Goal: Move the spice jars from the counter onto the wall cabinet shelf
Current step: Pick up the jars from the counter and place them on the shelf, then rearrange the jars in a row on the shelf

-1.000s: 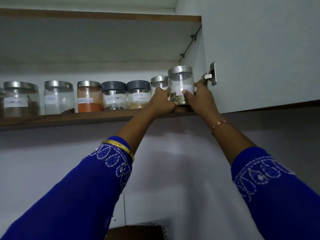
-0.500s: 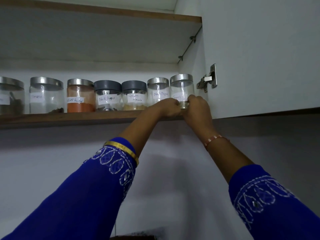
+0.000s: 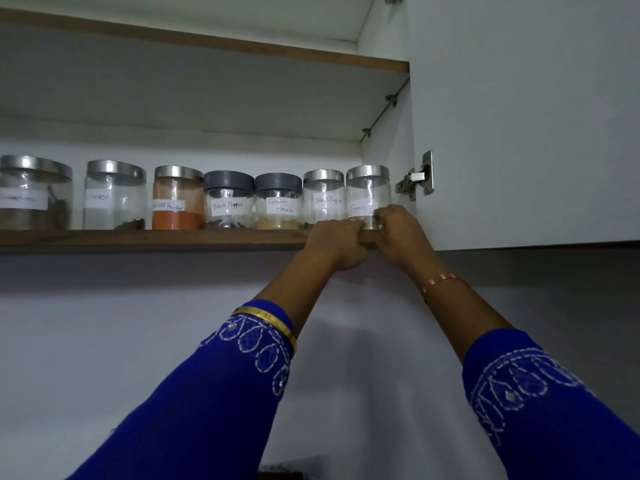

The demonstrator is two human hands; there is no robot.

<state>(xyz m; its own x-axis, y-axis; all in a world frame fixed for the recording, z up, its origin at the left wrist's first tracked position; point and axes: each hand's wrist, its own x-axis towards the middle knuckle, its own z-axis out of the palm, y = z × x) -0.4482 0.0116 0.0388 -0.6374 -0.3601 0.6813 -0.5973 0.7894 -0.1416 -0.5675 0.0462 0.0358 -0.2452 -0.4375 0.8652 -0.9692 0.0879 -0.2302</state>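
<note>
A clear fennel jar (image 3: 367, 192) with a silver lid stands upright at the right end of the wooden wall cabinet shelf (image 3: 138, 239). My left hand (image 3: 337, 244) curls against its lower left side at the shelf edge. My right hand (image 3: 398, 233) wraps the lower right side and covers part of the label. Left of it stand a black pepper jar (image 3: 323, 199), a grey-lidded garam masala jar (image 3: 278, 202), another black pepper jar (image 3: 228, 200), an orange chilli powder jar (image 3: 177, 199) and two more silver-lidded jars (image 3: 114, 195). The counter is out of view.
The open white cabinet door (image 3: 519, 116) hangs close on the right, its metal hinge (image 3: 417, 176) just beside the fennel jar. An upper shelf board (image 3: 207, 43) runs above the jars. A plain wall lies below the shelf.
The fennel jar came down from in front of the row and now stands on the shelf at its right end. Both hands slid down to the jar's base.
</note>
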